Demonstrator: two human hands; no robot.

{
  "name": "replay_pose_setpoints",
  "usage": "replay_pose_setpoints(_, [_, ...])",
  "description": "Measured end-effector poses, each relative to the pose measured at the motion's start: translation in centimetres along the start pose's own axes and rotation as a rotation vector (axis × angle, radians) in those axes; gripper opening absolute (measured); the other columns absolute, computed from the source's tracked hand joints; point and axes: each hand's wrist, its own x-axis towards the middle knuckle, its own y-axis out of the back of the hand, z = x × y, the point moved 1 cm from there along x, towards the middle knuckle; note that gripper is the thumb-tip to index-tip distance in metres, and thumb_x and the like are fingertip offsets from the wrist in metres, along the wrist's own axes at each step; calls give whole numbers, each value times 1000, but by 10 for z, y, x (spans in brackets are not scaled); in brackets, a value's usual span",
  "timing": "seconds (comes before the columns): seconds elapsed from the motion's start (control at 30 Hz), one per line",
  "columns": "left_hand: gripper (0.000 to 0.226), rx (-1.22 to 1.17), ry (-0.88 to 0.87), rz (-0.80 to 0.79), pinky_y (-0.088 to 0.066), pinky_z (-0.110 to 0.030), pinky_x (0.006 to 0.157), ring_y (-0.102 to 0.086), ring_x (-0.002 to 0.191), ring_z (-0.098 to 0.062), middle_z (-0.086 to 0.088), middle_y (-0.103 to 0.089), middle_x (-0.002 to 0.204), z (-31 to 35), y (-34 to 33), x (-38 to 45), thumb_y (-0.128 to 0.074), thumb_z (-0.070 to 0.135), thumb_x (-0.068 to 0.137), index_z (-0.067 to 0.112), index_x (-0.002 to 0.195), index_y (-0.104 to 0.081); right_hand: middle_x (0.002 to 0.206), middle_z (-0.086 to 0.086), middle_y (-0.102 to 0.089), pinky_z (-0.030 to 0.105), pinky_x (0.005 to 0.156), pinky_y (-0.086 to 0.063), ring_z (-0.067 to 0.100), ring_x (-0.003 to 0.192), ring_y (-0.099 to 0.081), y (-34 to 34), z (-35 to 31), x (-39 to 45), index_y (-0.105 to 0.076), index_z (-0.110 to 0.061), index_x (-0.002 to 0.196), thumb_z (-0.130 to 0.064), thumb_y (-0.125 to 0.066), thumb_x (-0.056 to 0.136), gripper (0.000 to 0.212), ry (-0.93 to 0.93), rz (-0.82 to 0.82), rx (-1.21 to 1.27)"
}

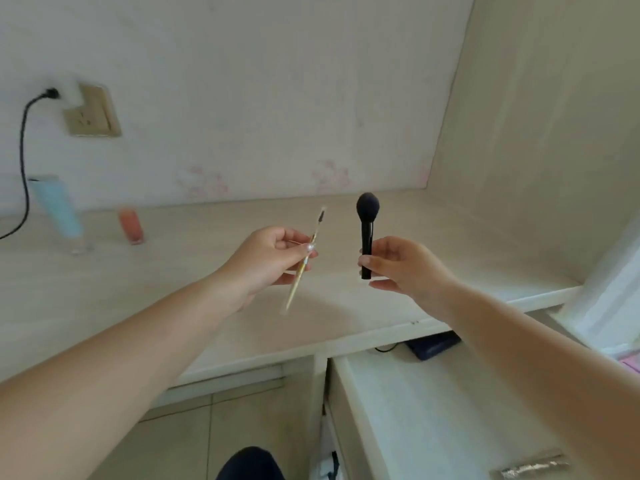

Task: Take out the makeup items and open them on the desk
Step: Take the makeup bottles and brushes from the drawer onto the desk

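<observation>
The black brush (366, 233) looks light and stiff, with soft bristles on top; the best hold is low on its handle. The right hand (401, 266) pinches it there, upright above the desk (173, 289). Just beside it, the left hand (268, 261) pinches a thin pencil (304, 261) at its middle, tilted. The pencil seems very light and may be fragile.

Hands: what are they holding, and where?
Left hand pinches a thin yellow brush at mid-handle. Right hand grips a black brush by its lower handle.
</observation>
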Motion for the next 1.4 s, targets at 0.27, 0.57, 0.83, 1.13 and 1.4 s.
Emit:
replay_pose_setpoints(0.27, [16,-77,57,295,-50,-22,62,-60,70,-12,-4,-66,89,-37,117,8,-55,-2,89,13,83,-56,88,3,-74,23,63,-54,14,78,-72,-125,-22,59,-55,-15,88,-16,-67,86,13,-64,-113,40])
replay_pose_setpoints(0.57, [28,300,84,343,-48,-27,91,-61,98,-17,-4,-65,108,-78,197,58,-62,7,86,13,113,-67,89,5,-67,22,61,-54,12,74,-67,-218,-18,113,-61,-19,85,-11,-63,87,8,-83,-152,-54])
replay_pose_setpoints(0.83, [28,535,99,364,-39,-21,97,-57,115,-10,6,-63,124,-100,213,101,-60,25,88,26,115,-67,82,-6,-64,26,61,-52,10,66,-57,-244,-11,167,-65,-28,102,-24,-61,88,15,12,-96,-300])
replay_pose_setpoints(1.13, [26,801,59,412,-45,-25,80,-56,112,-7,22,-60,120,-104,217,116,-46,40,91,43,107,-67,83,-6,-57,28,71,-47,15,80,-57,-249,-5,200,-64,-29,100,-35,-60,86,16,198,-138,-677])
replay_pose_setpoints(1.4, [29,880,23,391,-48,-28,78,-57,109,-10,18,-61,116,-107,215,119,-44,36,91,40,105,-69,90,-3,-53,24,67,-37,14,84,-53,-253,-4,209,-66,-30,102,-44,-59,85,22,231,-184,-871])
